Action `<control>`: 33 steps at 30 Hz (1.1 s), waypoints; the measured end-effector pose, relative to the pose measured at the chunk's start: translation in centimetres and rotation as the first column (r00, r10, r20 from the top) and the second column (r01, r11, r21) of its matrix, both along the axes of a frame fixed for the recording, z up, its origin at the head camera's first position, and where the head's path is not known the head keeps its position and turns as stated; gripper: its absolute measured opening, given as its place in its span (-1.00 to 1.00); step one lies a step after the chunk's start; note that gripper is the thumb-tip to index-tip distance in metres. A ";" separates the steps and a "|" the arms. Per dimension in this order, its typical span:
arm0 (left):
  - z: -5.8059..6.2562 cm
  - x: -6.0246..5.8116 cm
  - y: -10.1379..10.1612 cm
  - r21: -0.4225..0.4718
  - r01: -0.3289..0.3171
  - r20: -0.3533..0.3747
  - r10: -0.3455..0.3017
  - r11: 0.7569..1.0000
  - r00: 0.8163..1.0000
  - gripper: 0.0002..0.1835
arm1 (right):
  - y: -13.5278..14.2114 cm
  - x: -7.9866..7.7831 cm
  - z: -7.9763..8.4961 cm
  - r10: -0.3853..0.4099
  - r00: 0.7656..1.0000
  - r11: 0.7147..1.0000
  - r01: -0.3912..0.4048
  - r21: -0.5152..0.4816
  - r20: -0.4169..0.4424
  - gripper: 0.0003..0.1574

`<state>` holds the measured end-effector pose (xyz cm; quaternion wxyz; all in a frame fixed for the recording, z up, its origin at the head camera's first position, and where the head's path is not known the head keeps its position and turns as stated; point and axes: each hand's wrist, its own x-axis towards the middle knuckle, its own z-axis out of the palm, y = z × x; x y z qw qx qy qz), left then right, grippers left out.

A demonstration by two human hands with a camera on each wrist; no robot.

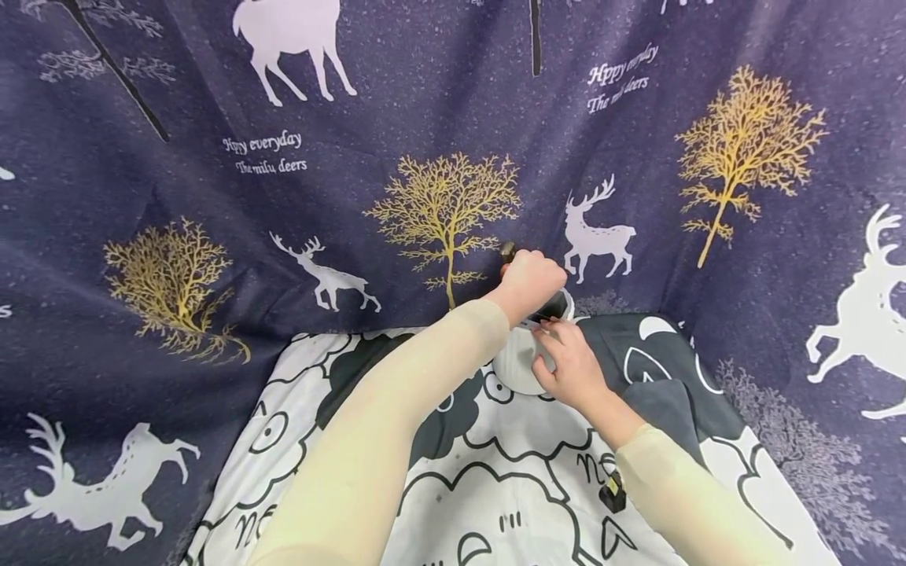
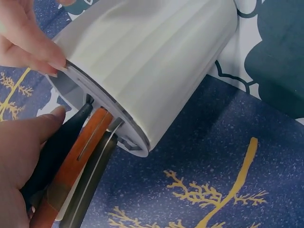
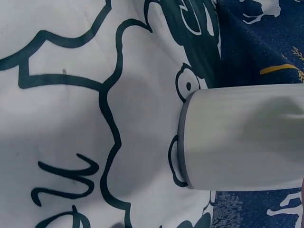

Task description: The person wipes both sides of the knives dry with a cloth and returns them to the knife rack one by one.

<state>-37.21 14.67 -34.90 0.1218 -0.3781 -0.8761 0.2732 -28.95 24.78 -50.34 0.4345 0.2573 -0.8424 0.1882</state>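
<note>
The left hand [image 1: 529, 279] grips a bundle of utensil handles [image 2: 76, 166] (black, orange, steel) entering the white holder [image 2: 152, 61]; the right hand [image 1: 569, 363] clasps its side. Tilted so, the handles could jam in the slots or spill out.

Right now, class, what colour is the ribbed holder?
White ribbed holder, grey rim; clearest in the left wrist view.

Long cream sleeves [image 1: 396, 409], seemingly sheer, both arms; hands bare.
</note>
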 end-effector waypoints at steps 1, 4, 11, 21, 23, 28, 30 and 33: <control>0.0 0.0 0.0 0.003 0.005 -0.004 -0.005 1.000 1.000 -0.73 | 0.1 0.0 0.0 -0.004 1.000 1.000 0.004 -0.003 0.007 -0.56; -0.2 0.2 0.0 0.014 0.020 -0.024 -0.020 1.000 1.000 -0.73 | 0.3 0.0 -0.1 -0.023 0.999 1.000 0.024 -0.013 0.033 -0.57; -0.3 1.3 -0.4 0.046 0.069 -0.046 -0.067 0.997 0.997 -0.74 | 1.2 0.1 -0.3 -0.061 0.996 0.997 0.064 -0.037 0.070 -0.61; 0.1 4.3 -4.3 0.191 0.234 -0.104 -0.217 0.953 0.971 -0.70 | 2.2 -0.2 0.2 -0.048 0.998 0.999 0.049 -0.018 0.046 -0.54; 0.2 4.7 -5.5 0.226 0.255 -0.110 -0.236 0.940 0.966 -0.66 | 2.4 -0.3 0.5 -0.053 0.996 0.999 0.053 -0.005 0.071 -0.53; -0.3 5.2 -9.0 0.320 0.320 -0.133 -0.292 0.891 0.947 -0.56 | 3.0 0.3 1.1 -0.098 0.971 0.995 0.095 0.024 0.220 -0.51; -0.2 5.2 -10.7 0.362 0.306 -0.128 -0.278 0.881 0.952 -0.53 | 3.4 0.5 1.5 -0.100 0.956 0.995 0.097 0.028 0.276 -0.50; 0.3 4.6 -13.6 0.423 0.212 -0.084 -0.195 0.881 0.977 -0.53 | 4.0 0.7 2.2 -0.079 0.942 0.997 0.076 0.022 0.326 -0.49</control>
